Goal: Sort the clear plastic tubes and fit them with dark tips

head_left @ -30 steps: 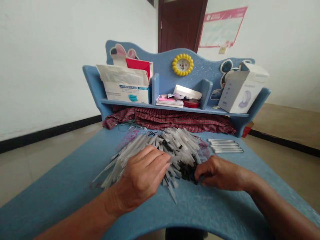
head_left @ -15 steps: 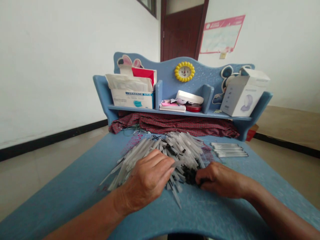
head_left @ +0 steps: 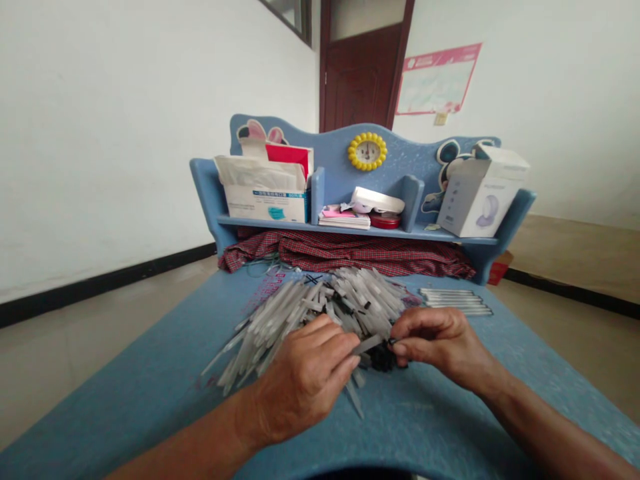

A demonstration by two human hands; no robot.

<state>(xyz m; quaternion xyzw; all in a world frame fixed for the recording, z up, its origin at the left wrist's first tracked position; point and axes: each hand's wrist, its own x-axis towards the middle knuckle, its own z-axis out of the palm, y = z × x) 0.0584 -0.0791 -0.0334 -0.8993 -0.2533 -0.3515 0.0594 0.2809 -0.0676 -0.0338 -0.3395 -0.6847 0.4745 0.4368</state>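
Note:
My left hand (head_left: 310,377) is closed around a translucent pen barrel (head_left: 369,344), whose free end points right. Between thumb and forefinger, my right hand (head_left: 443,343) pinches a small black pen plug (head_left: 393,341) at the tip of that barrel. Whether the plug is inside the barrel or only against it, I cannot tell. Beyond both hands spreads a heap of translucent pen barrels (head_left: 280,310). Below the pinch, small black plugs (head_left: 381,360) lie in a cluster, partly hidden by my right fingers.
Several pens (head_left: 455,303) lie in a row at the right of the blue table (head_left: 165,393). Behind the heap, a checked cloth (head_left: 350,253) is bunched under a shelf (head_left: 310,225) holding a mask box (head_left: 265,203), a white box (head_left: 480,197) and papers (head_left: 343,220).
My right hand has risen from the black cluster with a plug and met the barrel's end. My left hand has shifted slightly right and down, still gripping the barrel.

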